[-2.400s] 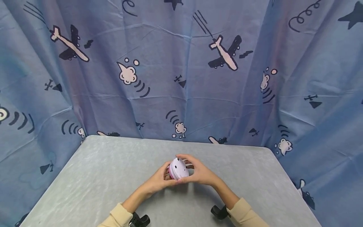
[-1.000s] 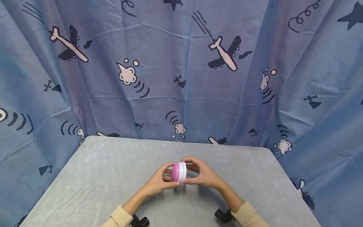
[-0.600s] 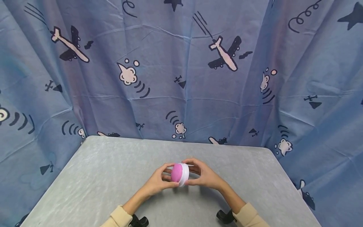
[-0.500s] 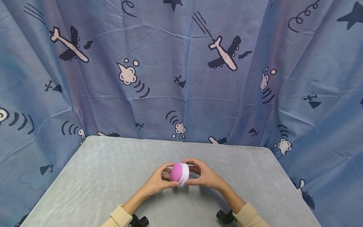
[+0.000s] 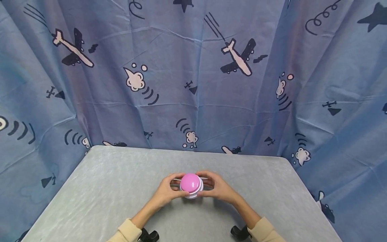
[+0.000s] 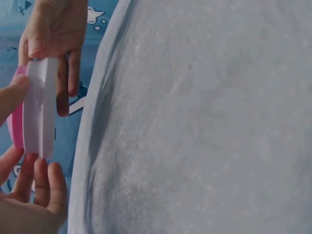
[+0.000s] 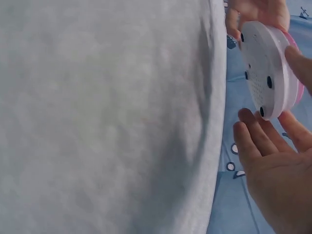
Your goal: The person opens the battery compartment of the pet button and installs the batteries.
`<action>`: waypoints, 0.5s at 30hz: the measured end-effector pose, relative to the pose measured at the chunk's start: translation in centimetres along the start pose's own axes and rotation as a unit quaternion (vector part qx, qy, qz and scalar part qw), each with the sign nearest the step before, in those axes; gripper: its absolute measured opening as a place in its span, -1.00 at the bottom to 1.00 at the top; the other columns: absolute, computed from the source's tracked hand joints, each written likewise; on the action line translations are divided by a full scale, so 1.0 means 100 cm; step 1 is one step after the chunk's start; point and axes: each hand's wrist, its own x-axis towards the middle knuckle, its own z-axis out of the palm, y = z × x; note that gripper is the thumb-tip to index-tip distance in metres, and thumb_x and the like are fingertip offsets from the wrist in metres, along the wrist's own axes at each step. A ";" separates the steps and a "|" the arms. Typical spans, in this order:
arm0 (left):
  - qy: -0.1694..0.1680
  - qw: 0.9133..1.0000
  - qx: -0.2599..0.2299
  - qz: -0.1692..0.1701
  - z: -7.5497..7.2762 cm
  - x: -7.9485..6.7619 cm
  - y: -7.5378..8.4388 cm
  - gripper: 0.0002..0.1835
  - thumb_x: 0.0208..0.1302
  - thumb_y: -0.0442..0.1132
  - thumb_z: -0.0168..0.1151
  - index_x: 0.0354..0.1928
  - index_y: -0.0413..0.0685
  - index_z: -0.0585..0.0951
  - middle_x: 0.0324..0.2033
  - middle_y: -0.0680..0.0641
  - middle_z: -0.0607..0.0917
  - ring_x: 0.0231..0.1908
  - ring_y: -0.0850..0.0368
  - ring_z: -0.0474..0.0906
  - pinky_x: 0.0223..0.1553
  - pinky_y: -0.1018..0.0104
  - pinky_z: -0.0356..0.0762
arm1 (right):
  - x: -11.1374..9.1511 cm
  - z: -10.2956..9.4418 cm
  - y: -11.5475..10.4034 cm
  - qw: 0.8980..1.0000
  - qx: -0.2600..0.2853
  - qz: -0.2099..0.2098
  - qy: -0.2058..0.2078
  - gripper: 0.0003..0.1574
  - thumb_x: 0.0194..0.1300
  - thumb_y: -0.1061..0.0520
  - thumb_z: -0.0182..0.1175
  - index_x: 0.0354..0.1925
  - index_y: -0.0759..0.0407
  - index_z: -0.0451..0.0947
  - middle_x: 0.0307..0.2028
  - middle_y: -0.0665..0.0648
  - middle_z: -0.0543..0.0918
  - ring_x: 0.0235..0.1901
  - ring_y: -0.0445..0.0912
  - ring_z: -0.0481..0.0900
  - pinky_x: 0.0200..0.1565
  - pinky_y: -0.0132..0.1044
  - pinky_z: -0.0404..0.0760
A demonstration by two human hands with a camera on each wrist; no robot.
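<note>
Between both hands is a round push button (image 5: 189,183) with a glossy pink dome on a white base. In the head view the dome faces up toward the camera. My left hand (image 5: 164,191) pinches its left edge between thumb and fingers, and my right hand (image 5: 222,189) grips the right edge the same way. The left wrist view shows the white side wall of the button (image 6: 41,107) edge-on. Its underside appears in the right wrist view, where the button (image 7: 265,73) has small holes and several dark round feet. It is held above the table.
A pale grey cloth-covered table (image 5: 121,174) lies beneath the hands. Behind it and at both sides hangs a blue curtain (image 5: 169,84) printed with planes and clouds. Black wrist devices (image 5: 240,232) sit at the cream sleeves (image 5: 128,230).
The push button has been turned over in both hands: its white underside faced the head camera, then its edge, and now its pink dome. Both hands keep hold near the same spot.
</note>
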 end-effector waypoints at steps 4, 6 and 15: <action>0.006 1.000 0.000 0.002 -0.001 0.002 -0.003 -0.33 0.00 -0.35 0.64 0.21 -0.28 0.60 0.03 -0.18 0.58 0.01 -0.11 0.58 -0.01 0.07 0.61 | 0.001 0.002 0.005 1.000 0.010 0.001 0.004 -0.19 0.15 0.32 0.51 0.32 0.34 0.41 0.24 0.28 0.51 0.23 0.17 0.51 0.22 -0.11 0.46; 0.005 1.000 0.001 0.006 -0.001 0.003 -0.004 -0.34 0.00 -0.34 0.64 0.19 -0.28 0.61 0.02 -0.17 0.58 0.02 -0.11 0.58 -0.01 0.08 0.61 | 0.001 0.003 0.007 1.000 0.009 -0.002 0.007 -0.18 0.15 0.34 0.51 0.33 0.34 0.41 0.25 0.28 0.51 0.23 0.18 0.50 0.22 -0.12 0.46; -0.016 0.999 0.019 0.022 -0.005 0.008 -0.010 -0.38 0.00 -0.32 0.64 0.16 -0.26 0.64 -0.01 -0.17 0.60 -0.04 -0.11 0.62 -0.04 0.11 0.63 | 0.001 0.003 0.012 1.000 0.006 -0.008 0.009 -0.18 0.12 0.34 0.52 0.32 0.32 0.45 0.23 0.24 0.55 0.24 0.15 0.49 0.24 -0.12 0.43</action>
